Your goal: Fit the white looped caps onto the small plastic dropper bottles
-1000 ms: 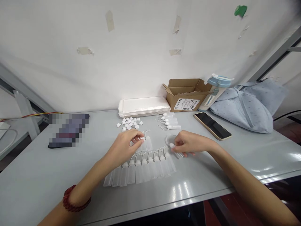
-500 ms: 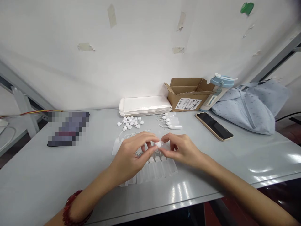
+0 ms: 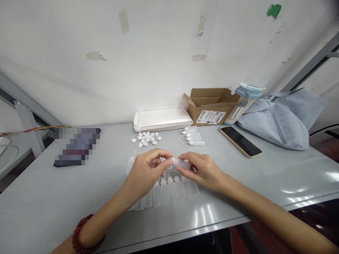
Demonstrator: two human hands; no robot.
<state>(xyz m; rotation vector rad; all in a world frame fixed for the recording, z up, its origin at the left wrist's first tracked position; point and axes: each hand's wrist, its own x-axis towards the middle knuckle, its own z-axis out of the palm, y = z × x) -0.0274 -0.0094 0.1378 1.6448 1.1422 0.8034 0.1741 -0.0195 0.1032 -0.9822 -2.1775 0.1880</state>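
Between my hands is a small translucent plastic bottle (image 3: 183, 163), lying nearly level above the table. My right hand (image 3: 202, 168) grips its body between thumb and fingers. The thumb and forefinger of my left hand (image 3: 152, 169) pinch the white cap (image 3: 173, 161) at its left end. Below them lies a row of similar capped bottles (image 3: 174, 190) with thin white strings, partly hidden by my left hand. Another bottle (image 3: 130, 164) lies just left of that hand. Loose white caps (image 3: 147, 138) sit in a pile behind it.
Several stringed bottles (image 3: 194, 137) lie in front of an open cardboard box (image 3: 212, 106). Left of the box is a stack of white sheets or trays (image 3: 162, 120). A phone (image 3: 240, 141), a blue-lidded cup (image 3: 242, 106), a light blue bag (image 3: 278, 123) and a pixelated dark object (image 3: 78, 146) surround the area.
My right hand has slid back along the bottle, so more of its body shows. The cap and my left fingertips have shifted slightly left. The view has moved a little.
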